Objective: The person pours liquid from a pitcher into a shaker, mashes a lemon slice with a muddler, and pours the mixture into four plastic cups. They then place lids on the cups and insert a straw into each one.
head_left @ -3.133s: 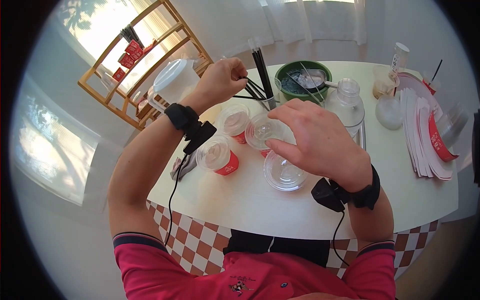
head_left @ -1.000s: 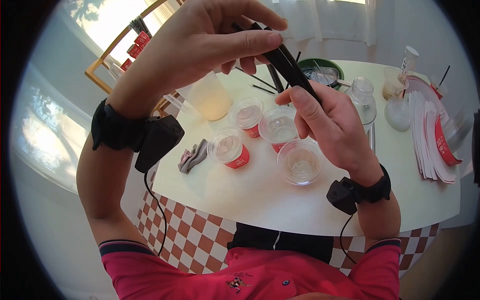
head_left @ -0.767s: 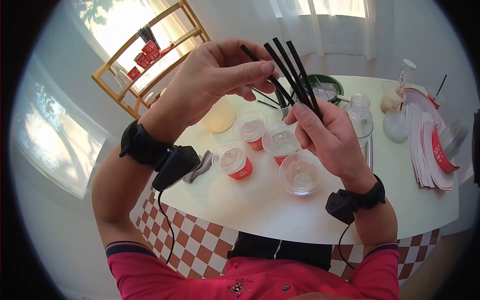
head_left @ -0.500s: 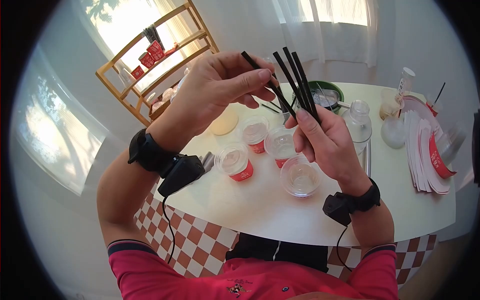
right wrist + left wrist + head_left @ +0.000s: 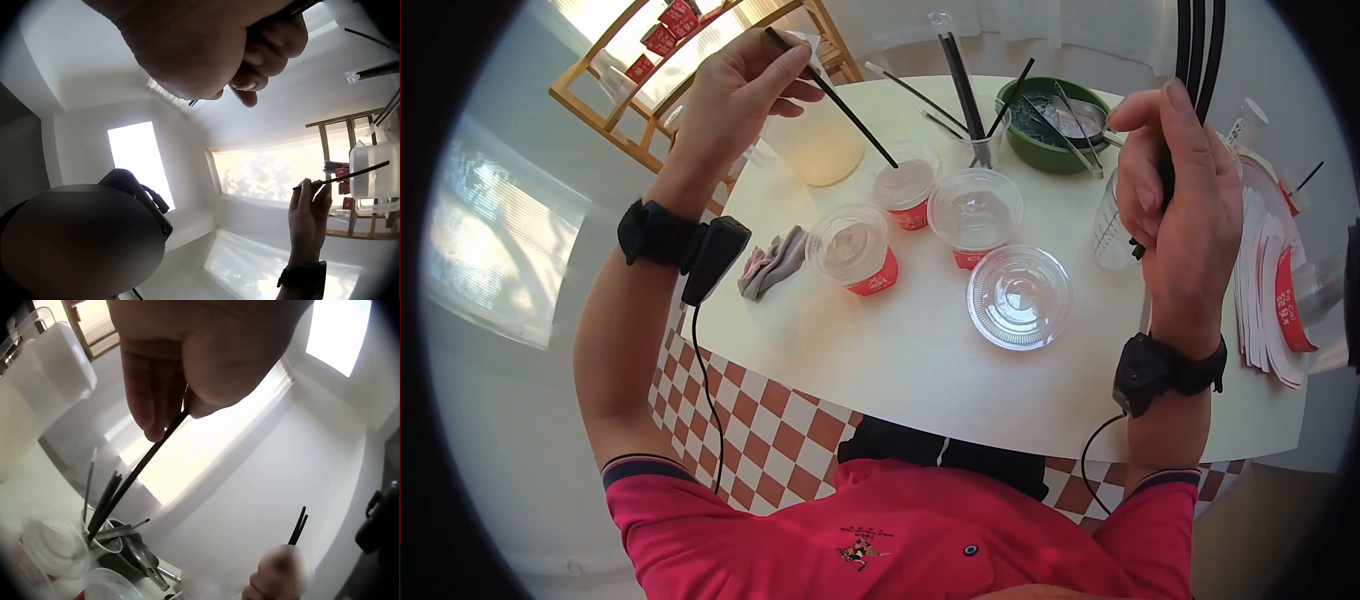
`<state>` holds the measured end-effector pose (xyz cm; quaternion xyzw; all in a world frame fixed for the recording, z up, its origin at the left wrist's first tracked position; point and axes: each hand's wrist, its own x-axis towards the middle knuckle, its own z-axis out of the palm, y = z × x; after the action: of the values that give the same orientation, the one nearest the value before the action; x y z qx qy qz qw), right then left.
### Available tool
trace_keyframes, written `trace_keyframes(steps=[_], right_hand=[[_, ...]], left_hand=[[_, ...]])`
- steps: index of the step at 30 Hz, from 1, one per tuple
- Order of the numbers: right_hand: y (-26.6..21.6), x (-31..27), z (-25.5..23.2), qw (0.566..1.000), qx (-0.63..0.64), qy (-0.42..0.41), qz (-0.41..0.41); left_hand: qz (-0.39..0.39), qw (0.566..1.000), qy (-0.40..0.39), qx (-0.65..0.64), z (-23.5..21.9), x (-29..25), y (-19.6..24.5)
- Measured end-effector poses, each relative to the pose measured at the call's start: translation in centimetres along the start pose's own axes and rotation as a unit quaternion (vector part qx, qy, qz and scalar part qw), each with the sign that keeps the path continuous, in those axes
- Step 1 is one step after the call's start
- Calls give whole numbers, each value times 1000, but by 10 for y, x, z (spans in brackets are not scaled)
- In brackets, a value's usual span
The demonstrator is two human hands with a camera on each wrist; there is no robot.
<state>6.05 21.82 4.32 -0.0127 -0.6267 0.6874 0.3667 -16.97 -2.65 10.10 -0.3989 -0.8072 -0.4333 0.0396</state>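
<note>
My left hand (image 5: 745, 95) pinches the upper end of one black straw (image 5: 840, 105), which slants down to the right. Its lower tip is right at the lid of the rear red-sleeved cup (image 5: 908, 212). Raised at the right, my right hand (image 5: 1190, 210) grips several more black straws (image 5: 1197, 50), pointing upward. Two other lidded cups, a front-left cup (image 5: 870, 270) and a right-hand cup (image 5: 975, 215), stand close by. In the left wrist view the pinched straw (image 5: 140, 469) runs down from the fingertips; the right wrist view shows curled fingers (image 5: 281, 47) around the straws.
Clear round lids (image 5: 1020, 295) lie in front of the cups. Behind are a straw holder (image 5: 983, 150), a green bowl (image 5: 1050, 155) with tongs and scoop, and a pitcher (image 5: 815, 155). A grey cloth (image 5: 778, 262) lies left; paper sleeves (image 5: 1262, 300) lie right.
My left hand first took straws from the holder. The bundle passed to my right hand, and one straw was separated. Now the hands are apart, left straw lowered towards the rear cup.
</note>
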Motion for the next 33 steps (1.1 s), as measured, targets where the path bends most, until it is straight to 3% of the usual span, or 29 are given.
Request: trace_keyframes(steps=[9,12,13,17,20,21,23,26,31,33], right_hand=[[1,-4,5,999,-42,-13,0],[1,-4,8,999,-38,-17,14],[5,-4,9,999,-30,-20,16],[7,-4,9,992,-7,-93,89],[16,0,3,973,-22,-185,132],[14,2,1,960,-32,-228,161],[16,2,2,946,-32,-269,176],[14,-1,7,935,-25,-293,198],[7,2,2,938,-34,-270,215],[21,3,2,976,-67,-162,132]], left_hand=[[1,996,-79,33,31,5,-43],[-36,985,-162,37,44,-8,-49],[-67,972,-205,92,44,-9,-48],[50,993,-50,95,51,-13,-49],[267,932,56,240,39,-5,-19],[237,962,11,138,41,-6,-3],[168,981,-75,-69,53,-13,35],[97,968,-167,-157,63,-13,72],[98,980,-99,-145,63,2,57],[69,989,-47,-122,50,7,49]])
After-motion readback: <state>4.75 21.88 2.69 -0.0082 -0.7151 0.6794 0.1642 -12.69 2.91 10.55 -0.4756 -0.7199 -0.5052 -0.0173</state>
